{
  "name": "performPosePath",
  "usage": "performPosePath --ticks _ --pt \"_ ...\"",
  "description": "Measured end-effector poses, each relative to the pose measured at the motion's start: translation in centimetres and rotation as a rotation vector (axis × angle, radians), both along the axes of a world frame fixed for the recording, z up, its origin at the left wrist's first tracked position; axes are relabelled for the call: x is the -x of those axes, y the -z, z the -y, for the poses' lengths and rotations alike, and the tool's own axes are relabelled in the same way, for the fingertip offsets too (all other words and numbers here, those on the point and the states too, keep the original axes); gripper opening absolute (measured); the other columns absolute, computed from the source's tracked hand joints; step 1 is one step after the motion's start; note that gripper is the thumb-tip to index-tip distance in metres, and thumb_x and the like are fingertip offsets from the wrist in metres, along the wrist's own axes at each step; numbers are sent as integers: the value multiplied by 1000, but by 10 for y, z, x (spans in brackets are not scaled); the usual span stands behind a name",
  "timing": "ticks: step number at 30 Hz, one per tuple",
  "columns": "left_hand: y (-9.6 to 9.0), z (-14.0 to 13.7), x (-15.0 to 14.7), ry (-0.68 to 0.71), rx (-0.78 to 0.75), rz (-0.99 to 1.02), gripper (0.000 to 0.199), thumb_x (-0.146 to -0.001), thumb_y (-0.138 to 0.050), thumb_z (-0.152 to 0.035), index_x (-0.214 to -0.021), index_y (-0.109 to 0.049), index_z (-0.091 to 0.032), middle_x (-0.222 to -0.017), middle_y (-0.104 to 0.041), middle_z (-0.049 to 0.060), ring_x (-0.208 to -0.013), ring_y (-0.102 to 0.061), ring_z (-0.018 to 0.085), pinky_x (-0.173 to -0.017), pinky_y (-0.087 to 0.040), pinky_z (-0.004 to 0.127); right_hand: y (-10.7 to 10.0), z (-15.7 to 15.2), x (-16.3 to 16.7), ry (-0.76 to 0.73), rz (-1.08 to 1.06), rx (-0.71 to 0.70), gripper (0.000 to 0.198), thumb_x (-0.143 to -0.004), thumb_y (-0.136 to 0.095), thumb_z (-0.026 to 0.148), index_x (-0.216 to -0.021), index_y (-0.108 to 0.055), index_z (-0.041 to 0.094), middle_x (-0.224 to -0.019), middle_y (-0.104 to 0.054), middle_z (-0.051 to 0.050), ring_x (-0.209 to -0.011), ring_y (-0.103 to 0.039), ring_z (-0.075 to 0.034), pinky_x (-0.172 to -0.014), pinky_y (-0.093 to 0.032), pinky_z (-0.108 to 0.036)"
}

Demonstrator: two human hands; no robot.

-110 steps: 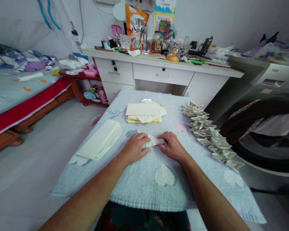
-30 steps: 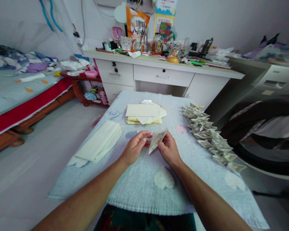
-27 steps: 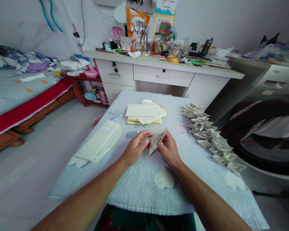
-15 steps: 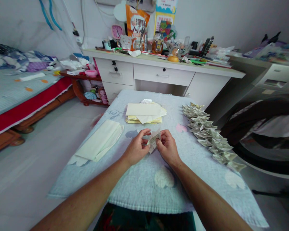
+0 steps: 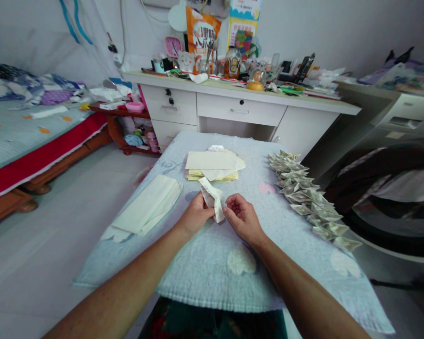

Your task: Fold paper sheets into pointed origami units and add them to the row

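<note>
A small piece of folded pale paper (image 5: 215,197), creased and partly opened out, is up off the cloth between my hands. My left hand (image 5: 196,214) grips its lower left side, thumb in front and fingers behind. At the paper's right edge, my right hand (image 5: 245,219) is closed, with thumb and fingertips pinching there. Beyond my hands lies a stack of cream and yellow paper sheets (image 5: 212,161). Larger folded pale sheets (image 5: 146,207) rest to the left. Several folded paper pieces with pointed ends (image 5: 309,197) form a long row on the right.
A light blue quilted cloth (image 5: 198,263) covers the table. Behind it stands a white desk (image 5: 240,110) crowded with a jar (image 5: 232,63), an orange bag (image 5: 202,37) and other items. A bed (image 5: 38,136) is at the left, a washing machine (image 5: 406,117) at the right.
The folded paper has been turned and opened out into an upright, paler shape. My left hand has shifted slightly left and down with it; my right hand stays close by its right edge.
</note>
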State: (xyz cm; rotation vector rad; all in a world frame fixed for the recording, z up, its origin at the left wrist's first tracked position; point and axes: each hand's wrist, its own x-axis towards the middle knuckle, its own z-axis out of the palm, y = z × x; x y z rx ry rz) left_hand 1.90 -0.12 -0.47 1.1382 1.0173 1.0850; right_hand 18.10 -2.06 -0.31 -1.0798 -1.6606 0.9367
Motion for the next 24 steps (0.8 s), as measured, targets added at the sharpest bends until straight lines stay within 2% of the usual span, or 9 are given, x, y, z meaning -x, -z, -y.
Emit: performPosePath --ticks 5,10,13,16,19,24 --pt "-1 4 0 -35 -309 -356 56 -63 -61 -9 -118 -54 -20 -92 -64 1 -81 -58 16 -76 -47 27 -1 1 2 88 94 -50 36 -75 -67 32 -100 -43 22 -64 -44 8 -52 -41 -9 -50 -32 -20" --pt "-4 10 -3 -17 -462 -486 55 -67 -54 -6 -120 -55 -20 -105 -62 5 -90 -58 18 -83 -46 31 -3 5 4 143 233 -79 28 -74 -56 18 -98 -41 23 -61 -46 8 -52 -45 -11 -53 -34 -21" --pt "-4 11 -2 26 -427 -458 54 -72 -52 -8 -125 -51 -22 -102 -61 4 -77 -58 14 -72 -47 27 -3 5 4 182 267 -95 23 -74 -49 13 -94 -44 23 -63 -49 6 -54 -48 -12 -55 -35 -22" --pt "-3 12 -1 70 -331 -330 54 -76 -49 -10 -129 -46 -23 -105 -60 4 -70 -58 11 -64 -46 23 -3 5 2 198 264 -110 24 -73 -47 11 -94 -47 23 -67 -53 5 -57 -49 -13 -57 -36 -23" --pt "-3 11 -2 95 -238 -148 52 -76 -49 -9 -126 -49 -23 -109 -61 5 -80 -61 13 -70 -48 24 -2 4 1 194 248 -143 31 -73 -45 9 -101 -50 22 -71 -55 3 -61 -51 -14 -60 -39 -24" --pt "-6 8 -2 120 -125 86 41 -75 -57 -13 -116 -57 -19 -102 -65 4 -87 -60 16 -73 -47 24 0 4 -2 135 191 -318 42 -76 -42 5 -110 -57 22 -88 -59 -3 -80 -56 -16 -73 -44 -28"
